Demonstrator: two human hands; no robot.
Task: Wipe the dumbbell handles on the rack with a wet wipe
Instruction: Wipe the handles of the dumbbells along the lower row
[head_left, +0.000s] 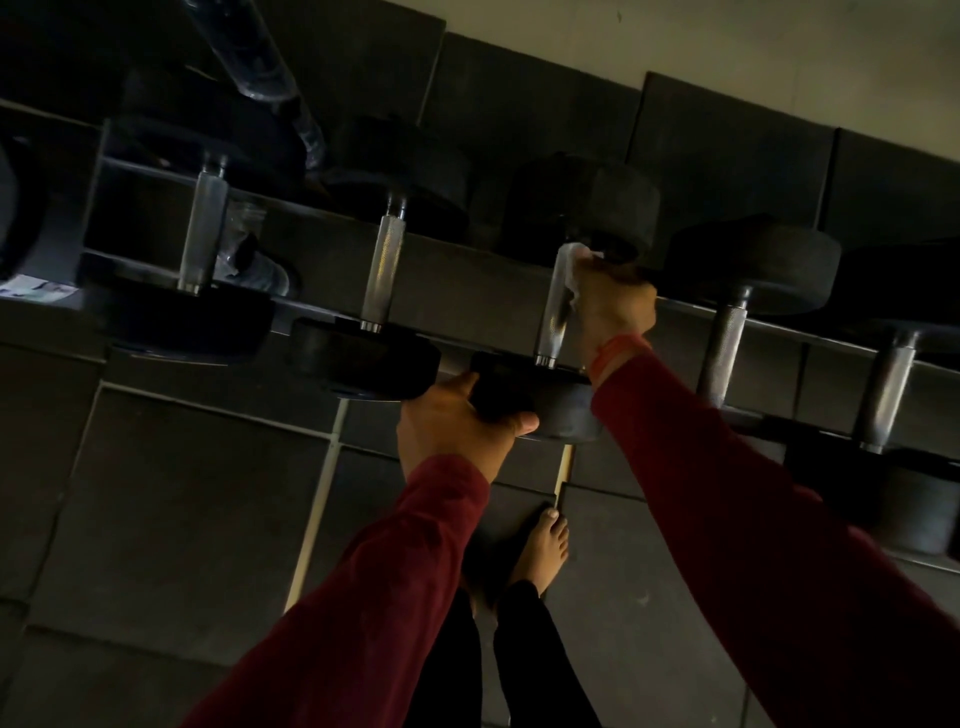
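Observation:
Several black dumbbells with knurled metal handles lie side by side on a dark rack (322, 249). My right hand (613, 306) holds a white wet wipe (574, 270) pressed round the upper part of the middle dumbbell's handle (553, 322). The near black head (519, 395) of that same dumbbell is gripped by my left hand (457, 426), thumb across its front. More handles show to the left (382, 270) (205, 234) and to the right (724, 343) (885, 395).
Dark rubber floor tiles (182, 493) stretch below the rack, and my bare foot (543, 551) stands on them. A pale wall (779, 52) runs behind. A clear plastic bottle (260, 260) lies under the rack at left.

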